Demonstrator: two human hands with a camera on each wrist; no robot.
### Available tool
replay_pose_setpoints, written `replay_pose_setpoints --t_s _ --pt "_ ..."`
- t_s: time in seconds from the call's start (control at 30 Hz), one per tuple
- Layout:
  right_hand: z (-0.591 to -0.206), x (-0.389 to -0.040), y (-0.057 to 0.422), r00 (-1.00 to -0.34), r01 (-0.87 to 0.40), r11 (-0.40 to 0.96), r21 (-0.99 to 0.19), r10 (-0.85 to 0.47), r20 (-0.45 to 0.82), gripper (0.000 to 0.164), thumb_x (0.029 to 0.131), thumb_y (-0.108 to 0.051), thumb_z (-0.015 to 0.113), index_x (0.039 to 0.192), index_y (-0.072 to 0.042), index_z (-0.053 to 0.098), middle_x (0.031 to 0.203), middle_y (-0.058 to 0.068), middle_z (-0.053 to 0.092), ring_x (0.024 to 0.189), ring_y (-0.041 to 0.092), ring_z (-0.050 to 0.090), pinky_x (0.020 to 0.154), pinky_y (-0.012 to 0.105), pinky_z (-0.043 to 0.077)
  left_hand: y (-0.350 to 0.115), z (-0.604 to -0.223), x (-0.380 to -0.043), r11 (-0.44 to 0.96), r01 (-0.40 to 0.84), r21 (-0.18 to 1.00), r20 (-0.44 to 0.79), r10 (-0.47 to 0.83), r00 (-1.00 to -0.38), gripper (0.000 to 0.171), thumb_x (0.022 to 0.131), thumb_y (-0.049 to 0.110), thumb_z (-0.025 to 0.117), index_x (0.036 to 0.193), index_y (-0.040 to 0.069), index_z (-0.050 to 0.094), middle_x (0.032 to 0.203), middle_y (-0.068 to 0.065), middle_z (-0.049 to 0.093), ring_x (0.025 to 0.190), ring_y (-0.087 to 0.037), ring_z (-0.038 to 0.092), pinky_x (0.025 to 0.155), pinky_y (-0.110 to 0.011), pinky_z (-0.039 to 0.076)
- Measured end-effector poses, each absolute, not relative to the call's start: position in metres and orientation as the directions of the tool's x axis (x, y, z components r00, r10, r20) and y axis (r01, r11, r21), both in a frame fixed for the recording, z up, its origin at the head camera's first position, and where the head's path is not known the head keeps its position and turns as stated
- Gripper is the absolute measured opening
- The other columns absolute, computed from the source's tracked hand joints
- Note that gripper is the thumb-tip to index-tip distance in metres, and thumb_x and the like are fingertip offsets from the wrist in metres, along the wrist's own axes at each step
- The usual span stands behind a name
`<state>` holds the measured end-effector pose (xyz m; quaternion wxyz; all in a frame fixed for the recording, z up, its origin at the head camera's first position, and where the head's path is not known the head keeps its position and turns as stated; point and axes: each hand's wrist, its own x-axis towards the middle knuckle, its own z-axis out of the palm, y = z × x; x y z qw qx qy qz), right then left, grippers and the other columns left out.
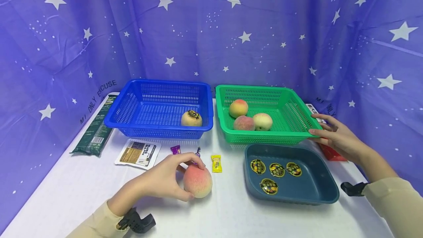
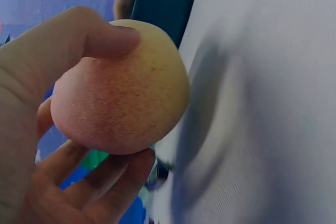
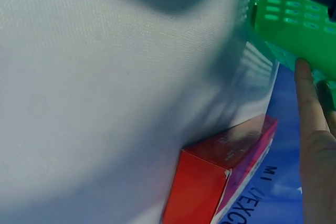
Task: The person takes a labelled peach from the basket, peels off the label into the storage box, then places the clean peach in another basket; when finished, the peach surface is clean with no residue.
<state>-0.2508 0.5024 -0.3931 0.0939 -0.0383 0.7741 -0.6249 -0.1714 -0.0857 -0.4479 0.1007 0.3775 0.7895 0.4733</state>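
My left hand [image 1: 165,179] grips a pink-and-yellow peach [image 1: 198,181] low over the front of the table, thumb on one side and fingers on the other. In the left wrist view the peach [image 2: 123,90] shows a speckled blush. At the right end of the green basket [image 1: 264,134], my right hand [image 1: 343,139] holds the rim, its thumb over the edge and fingers along the outside. Several peaches, including a pale peach [image 1: 262,121], lie inside that basket. In the blue basket [image 1: 158,129] sits one peach [image 1: 191,119] with a black-and-gold sticker.
A dark teal tray [image 1: 297,190] in front of the green basket has several round stickers in it. Small candies, one a yellow candy [image 1: 216,163], lie mid-table. Left are a white packet [image 1: 138,153] and green package [image 1: 96,131]. A red box [image 3: 210,177] stands right.
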Motion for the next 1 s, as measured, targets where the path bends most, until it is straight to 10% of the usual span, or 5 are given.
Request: replay_pose_setpoints --t_s 0.3,1.0 --pt "-0.395 -0.249 0.500 -0.978 0.067 0.066 -0.996 -0.195 -0.079 0.065 0.107 0.009 0.061 0.161 -0.021 0.040 0.135 -0.009 0.070 0.109 0.011 0.079 0.094 0.031 0.069 -0.058 -0.410 -0.186 0.174 0.536 0.826 0.279 0.701 -0.657 0.071 0.070 0.018 0.102 0.130 0.034 0.068 0.130 0.014 0.073 0.123 -0.015 0.069 0.098 -0.035 0.067" --pt "-0.402 -0.245 0.502 -0.978 0.057 0.035 -0.998 -0.198 -0.063 0.069 0.109 0.007 0.059 0.168 -0.020 0.035 0.140 -0.008 0.065 0.113 0.011 0.079 0.097 0.031 0.068 0.041 -0.339 -0.313 0.314 0.484 0.817 0.253 0.558 -0.790 0.056 0.078 0.025 0.097 0.127 0.026 0.069 0.136 -0.004 0.074 0.113 -0.023 0.074 0.092 -0.039 0.066"
